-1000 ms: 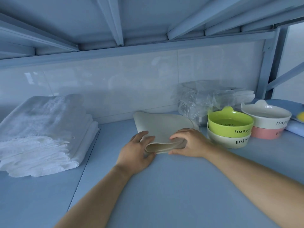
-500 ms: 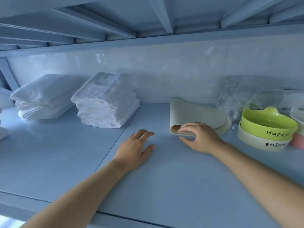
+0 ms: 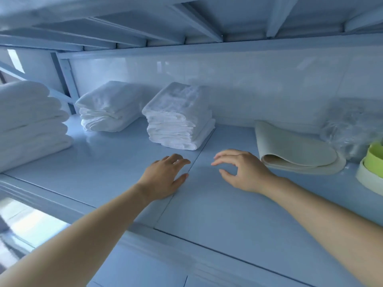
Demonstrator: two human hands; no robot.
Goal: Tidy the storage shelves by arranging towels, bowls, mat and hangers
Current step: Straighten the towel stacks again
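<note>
Bare left hand (image 3: 165, 176) and right hand (image 3: 241, 169) spread, empty.

Your pale blue shelf (image 3: 217, 206) carries towels at the left and a mat and bowls at the right.

You have three stacks of folded white towels on it: one at the far left edge (image 3: 29, 123), one further back by the wall (image 3: 105, 112), and one near the middle (image 3: 180, 119), just beside the seam between the shelf panels. To your right lies the folded cream mat (image 3: 294, 151), flat on the shelf. Behind it sits a crumpled clear plastic bundle (image 3: 352, 129), and at the right edge you see a green bowl stacked in a pale one (image 3: 371, 170).
</note>
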